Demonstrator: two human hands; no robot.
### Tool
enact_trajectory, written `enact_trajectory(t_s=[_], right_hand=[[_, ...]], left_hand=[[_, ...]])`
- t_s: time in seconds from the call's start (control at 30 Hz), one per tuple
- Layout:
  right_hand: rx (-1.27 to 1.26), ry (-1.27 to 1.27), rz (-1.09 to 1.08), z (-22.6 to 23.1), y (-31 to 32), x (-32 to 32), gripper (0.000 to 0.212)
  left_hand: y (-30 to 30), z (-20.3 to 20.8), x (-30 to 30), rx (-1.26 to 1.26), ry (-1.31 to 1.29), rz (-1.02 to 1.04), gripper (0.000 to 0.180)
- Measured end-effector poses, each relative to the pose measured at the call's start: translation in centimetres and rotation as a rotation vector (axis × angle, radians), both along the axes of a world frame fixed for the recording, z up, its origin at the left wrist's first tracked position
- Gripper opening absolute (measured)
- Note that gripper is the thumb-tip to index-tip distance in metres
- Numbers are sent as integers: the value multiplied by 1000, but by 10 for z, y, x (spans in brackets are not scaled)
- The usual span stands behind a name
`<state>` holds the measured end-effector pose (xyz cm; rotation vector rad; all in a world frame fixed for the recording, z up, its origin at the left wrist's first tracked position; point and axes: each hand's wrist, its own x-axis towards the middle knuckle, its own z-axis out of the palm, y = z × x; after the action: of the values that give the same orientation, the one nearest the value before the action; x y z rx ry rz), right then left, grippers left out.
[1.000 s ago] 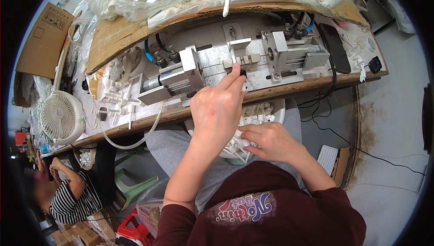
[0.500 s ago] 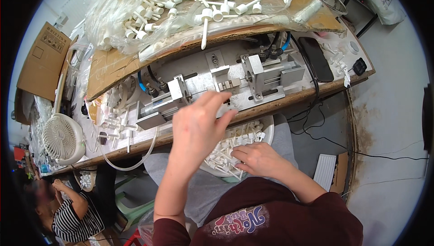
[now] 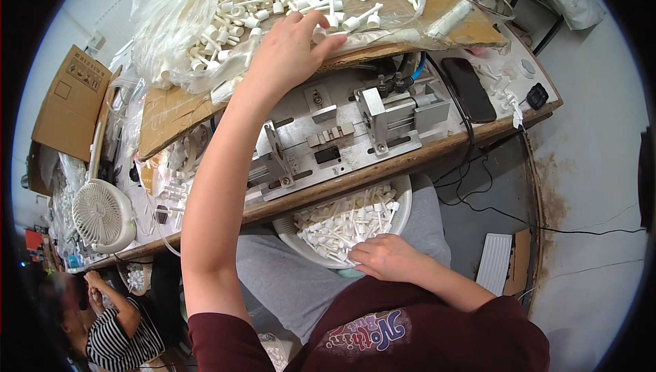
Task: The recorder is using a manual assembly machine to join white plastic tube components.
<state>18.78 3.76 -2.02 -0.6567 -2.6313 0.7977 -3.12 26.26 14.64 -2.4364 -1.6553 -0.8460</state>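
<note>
My left hand [image 3: 290, 51] reaches up to the front edge of a heap of white plastic capped sticks [image 3: 273, 3], thumb and forefinger apart. A white cap [image 3: 320, 33] shows between those two fingers; no hold on it is visible. My right hand [image 3: 389, 257] rests at the near right side of a round white basin [image 3: 404, 215] on my lap, fingers bent and together. Whatever they may hold is hidden. More white capped sticks [image 3: 348, 225] fill the basin. Below my left forearm stands a metal clamping fixture [image 3: 331, 136] with facing cylinders, partly covered by the arm.
Cardboard [image 3: 471, 30] under the heap overhangs the fixture. A black phone [image 3: 468, 90] and cables lie to the right on the bench. At left are a white fan [image 3: 102, 215] and a cardboard box [image 3: 72, 102]. Another person [image 3: 123, 331] sits at lower left.
My left hand has moved up from the fixture to the heap at the back. The right hand has shifted slightly toward me at the basin's edge.
</note>
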Motion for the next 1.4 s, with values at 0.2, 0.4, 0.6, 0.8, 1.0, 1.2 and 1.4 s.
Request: enact_trajectory(t_s=[0.2,0.4,0.6,0.8,1.0,1.2,1.4], right_hand=[[-38,-59,7,-6,0,5,23],[-3,42,-33,2,2,0,15],[36,451,-241,34,17,-13,26],[399,681,-368,92,37,-27,35],[430,645,-374,87,40,-37,35],[453,602,-358,85,53,-30,33],[351,507,-282,87,54,-19,31]], left_hand=[[-1,-4,-1,173,47,-72,30],[-23,19,-1,229,-257,-74,23],[-92,18,24,-219,-985,-143,22],[-155,-27,45,-501,-1381,-247,25],[-193,-55,50,-660,-1612,-185,31],[-204,-64,51,-698,-1726,-171,36],[-210,-74,52,-698,-1717,-205,37]])
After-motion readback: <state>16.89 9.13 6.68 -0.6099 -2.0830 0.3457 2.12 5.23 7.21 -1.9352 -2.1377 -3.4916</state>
